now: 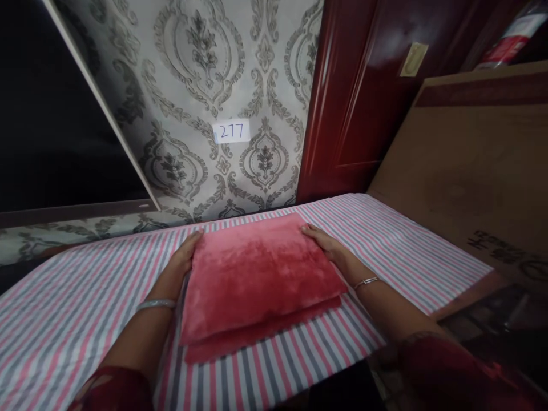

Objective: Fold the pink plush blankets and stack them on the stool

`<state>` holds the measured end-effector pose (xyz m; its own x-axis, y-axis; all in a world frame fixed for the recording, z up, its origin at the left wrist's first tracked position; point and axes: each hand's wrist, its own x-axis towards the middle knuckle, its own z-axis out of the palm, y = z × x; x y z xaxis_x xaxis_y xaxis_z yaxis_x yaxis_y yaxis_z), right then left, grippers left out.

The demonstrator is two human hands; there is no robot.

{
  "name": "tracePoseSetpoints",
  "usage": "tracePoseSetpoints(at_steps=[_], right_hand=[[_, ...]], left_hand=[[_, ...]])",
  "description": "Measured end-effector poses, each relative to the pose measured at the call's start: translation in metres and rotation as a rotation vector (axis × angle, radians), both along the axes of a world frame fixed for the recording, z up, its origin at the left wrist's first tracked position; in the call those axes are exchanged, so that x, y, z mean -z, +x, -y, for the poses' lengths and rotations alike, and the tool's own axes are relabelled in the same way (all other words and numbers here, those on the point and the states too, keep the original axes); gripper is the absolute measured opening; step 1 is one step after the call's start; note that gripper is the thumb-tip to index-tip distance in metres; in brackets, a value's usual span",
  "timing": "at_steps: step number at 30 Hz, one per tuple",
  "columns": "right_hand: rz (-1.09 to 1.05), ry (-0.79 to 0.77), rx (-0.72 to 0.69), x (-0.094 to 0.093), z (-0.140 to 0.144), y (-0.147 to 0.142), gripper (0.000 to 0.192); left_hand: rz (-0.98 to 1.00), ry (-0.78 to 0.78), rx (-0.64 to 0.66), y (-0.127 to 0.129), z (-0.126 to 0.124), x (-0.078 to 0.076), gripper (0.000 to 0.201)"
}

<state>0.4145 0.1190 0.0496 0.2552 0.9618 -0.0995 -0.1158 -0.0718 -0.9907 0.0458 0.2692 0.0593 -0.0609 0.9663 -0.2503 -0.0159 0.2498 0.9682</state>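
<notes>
I see the red plush cloth [257,279] folded into a stacked rectangle, centred on the striped table cover [85,319]. My left hand [185,255] at 9 o'clock and right hand [327,246] at 3 o'clock rest flat, fingers extended, against its far corners. Folding appears complete; only squaring the edges seems left.

The wall [192,74] behind has grey wallpaper with a large ornamental pattern, and a small white label [232,131] reading 277 is stuck on it. To the right stands a glossy dark red door [355,97]. A brown cardboard box [475,154] leans at the far right. The light is dim.
</notes>
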Motion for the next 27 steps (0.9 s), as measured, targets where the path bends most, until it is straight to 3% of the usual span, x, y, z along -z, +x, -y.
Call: tracePoseSetpoints(at_steps=[3, 5, 9, 14, 19, 24, 27], right_hand=[[-0.063, -0.084, -0.030, -0.009, 0.023, 0.002, 0.097], [-0.080, -0.103, -0.044, -0.011, 0.043, 0.001, 0.110], [-0.055, -0.128, 0.029, -0.003, 0.079, -0.004, 0.106], [-0.024, -0.109, 0.102, 0.008, 0.103, -0.007, 0.089], [0.003, -0.039, 0.038, 0.018, 0.110, -0.011, 0.088], [0.160, 0.133, 0.089, 0.029, 0.109, -0.018, 0.071], [0.194, 0.161, 0.136, 0.035, 0.112, -0.018, 0.071]], left_hand=[[-0.055, 0.020, 0.015, 0.004, -0.009, 0.003, 0.051], [-0.105, 0.036, 0.003, 0.006, -0.010, 0.006, 0.047], [-0.139, 0.040, -0.014, 0.008, -0.002, 0.005, 0.050], [-0.050, -0.012, 0.008, 0.011, 0.020, -0.016, 0.066], [0.026, -0.007, 0.007, -0.009, 0.076, -0.028, 0.075], [-0.074, 0.045, 0.061, -0.025, 0.162, -0.018, 0.084], [-0.221, 0.178, 0.063, -0.022, 0.191, -0.008, 0.079]])
